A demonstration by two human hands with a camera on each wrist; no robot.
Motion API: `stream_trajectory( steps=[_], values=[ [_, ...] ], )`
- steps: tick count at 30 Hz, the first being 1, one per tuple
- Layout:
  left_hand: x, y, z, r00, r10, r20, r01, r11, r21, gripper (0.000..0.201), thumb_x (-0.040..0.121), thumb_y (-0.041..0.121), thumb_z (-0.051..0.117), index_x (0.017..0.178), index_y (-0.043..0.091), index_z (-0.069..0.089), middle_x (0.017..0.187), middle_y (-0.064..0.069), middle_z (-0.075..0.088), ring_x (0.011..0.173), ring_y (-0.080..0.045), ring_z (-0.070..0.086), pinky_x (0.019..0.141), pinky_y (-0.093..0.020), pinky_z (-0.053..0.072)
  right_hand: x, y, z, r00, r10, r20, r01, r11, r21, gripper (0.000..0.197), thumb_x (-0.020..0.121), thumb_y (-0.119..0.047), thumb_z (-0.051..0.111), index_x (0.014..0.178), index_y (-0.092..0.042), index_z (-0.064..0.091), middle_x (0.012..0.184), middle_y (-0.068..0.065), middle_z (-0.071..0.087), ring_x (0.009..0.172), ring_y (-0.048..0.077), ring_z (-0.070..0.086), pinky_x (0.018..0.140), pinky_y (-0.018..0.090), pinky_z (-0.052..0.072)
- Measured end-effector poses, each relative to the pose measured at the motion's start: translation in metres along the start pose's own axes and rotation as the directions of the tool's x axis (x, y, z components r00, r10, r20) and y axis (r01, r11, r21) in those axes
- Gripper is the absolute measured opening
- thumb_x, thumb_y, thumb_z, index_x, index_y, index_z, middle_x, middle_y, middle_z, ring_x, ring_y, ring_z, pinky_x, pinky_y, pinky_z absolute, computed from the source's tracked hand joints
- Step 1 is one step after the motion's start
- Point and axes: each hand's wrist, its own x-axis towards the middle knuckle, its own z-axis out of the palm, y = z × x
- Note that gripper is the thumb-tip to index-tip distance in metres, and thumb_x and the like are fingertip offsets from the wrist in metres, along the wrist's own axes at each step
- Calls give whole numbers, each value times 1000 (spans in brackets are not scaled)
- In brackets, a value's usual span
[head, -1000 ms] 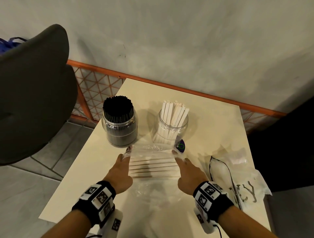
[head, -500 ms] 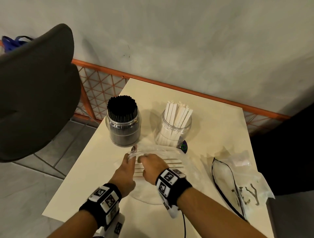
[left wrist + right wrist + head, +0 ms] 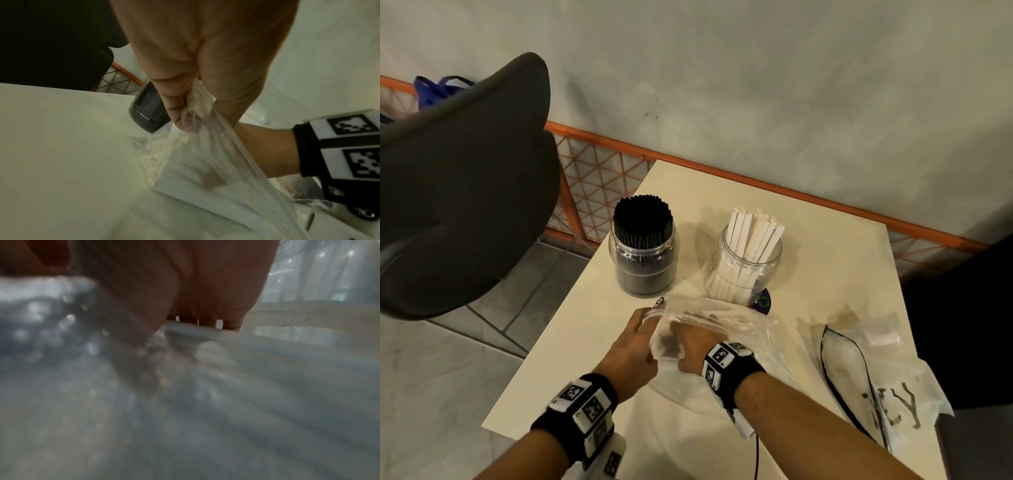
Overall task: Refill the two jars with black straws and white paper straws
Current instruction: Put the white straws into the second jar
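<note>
Nearest me, my left hand (image 3: 631,346) pinches the mouth of the crumpled clear plastic bag (image 3: 726,320) between thumb and fingers, lifting its edge off the cream rectangular table (image 3: 825,274); I judge that grip is there to keep the opening wide. My right hand (image 3: 690,346) is pushed inside that bag, and the right wrist view shows its fingers (image 3: 207,322) curled down against the ends of the loose white paper straws (image 3: 197,183) lying flat inside, so I read it as closing on a bunch, though the blur keeps me from being sure they are fully gripped. To the right lies a second, flattened clear bag with a black zip edge (image 3: 859,373), apart from the one I am working in. Farther back stand the two clear jars side by side: the left jar (image 3: 643,253) is packed with upright black straws (image 3: 642,212), while the right jar (image 3: 744,263) holds a looser lean of white paper straws with room left. Beyond the table runs an orange mesh railing (image 3: 599,171).
</note>
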Motion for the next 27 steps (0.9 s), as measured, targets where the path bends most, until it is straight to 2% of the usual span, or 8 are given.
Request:
stream_trajectory(
  steps=[3, 6, 13, 16, 18, 21, 24, 27],
  values=[
    [3, -2, -2, 1000, -9, 21, 9, 1000, -3, 78, 67, -2, 57, 136, 30, 38, 131, 19, 31, 119, -12, 48, 99, -30, 46, -1, 3, -4, 999, -16, -47, 18, 998, 54, 50, 78, -22, 67, 127, -22, 52, 131, 6, 57, 124, 31, 49, 106, 40, 36],
    [7, 1, -6, 998, -50, 32, 50, 999, 2, 76, 67, -1, 60, 135, 27, 38, 133, 12, 33, 116, -15, 49, 101, -31, 44, -7, 7, -13, 997, -28, -69, 39, 986, 164, 55, 82, -22, 68, 133, -22, 49, 131, 7, 60, 122, 28, 53, 102, 34, 38],
    [13, 7, -18, 988, -141, 57, 139, 989, 48, 79, 68, -3, 62, 137, 23, 35, 136, 11, 31, 83, -14, 59, 78, -24, 50, -36, 7, -30, 986, -137, -91, 154, 962, 227, 29, 89, -27, 68, 115, -15, 64, 112, 10, 69, 107, 28, 60, 78, 24, 35],
    [15, 4, -18, 986, -154, 64, 149, 986, 72, 74, 70, -2, 63, 135, 21, 37, 134, 11, 31, 66, -11, 58, 66, -20, 49, -47, 6, -33, 966, -183, -184, 238, 910, 341, 29, 89, -17, 65, 118, -15, 65, 114, 7, 69, 106, 25, 61, 85, 28, 45],
    [15, 1, -17, 987, -145, 62, 139, 986, 94, 72, 70, -1, 62, 135, 19, 38, 137, 8, 31, 73, -14, 59, 69, -23, 51, -55, 3, -38, 939, -200, -279, 306, 855, 418, 30, 87, -13, 64, 117, -16, 65, 111, 3, 69, 102, 21, 61, 89, 37, 49],
    [16, -1, -15, 991, -116, 61, 108, 988, 113, 72, 70, 0, 60, 135, 20, 36, 139, 5, 30, 79, -14, 57, 70, -23, 50, -68, -8, -62, 901, -129, -414, 373, 719, 587, 25, 89, -13, 67, 113, -20, 62, 101, -7, 70, 94, 13, 65, 84, 38, 54],
    [16, -3, -13, 990, -123, 75, 115, 988, 106, 71, 71, 0, 58, 135, 21, 35, 139, 9, 27, 70, -12, 57, 68, -22, 49, -85, -15, -112, 860, 63, -506, 435, 425, 794, 27, 87, -5, 71, 111, -12, 63, 97, -3, 74, 94, 13, 71, 88, 32, 57],
    [14, -4, -11, 992, -115, 51, 108, 987, 120, 69, 72, 2, 55, 133, 27, 34, 139, 11, 28, 75, -13, 56, 74, -26, 49, -101, -2, -174, 700, 234, -674, 639, 216, 738, 31, 77, 10, 74, 95, -14, 68, 88, 5, 75, 88, 27, 72, 86, 44, 58]
  ],
)
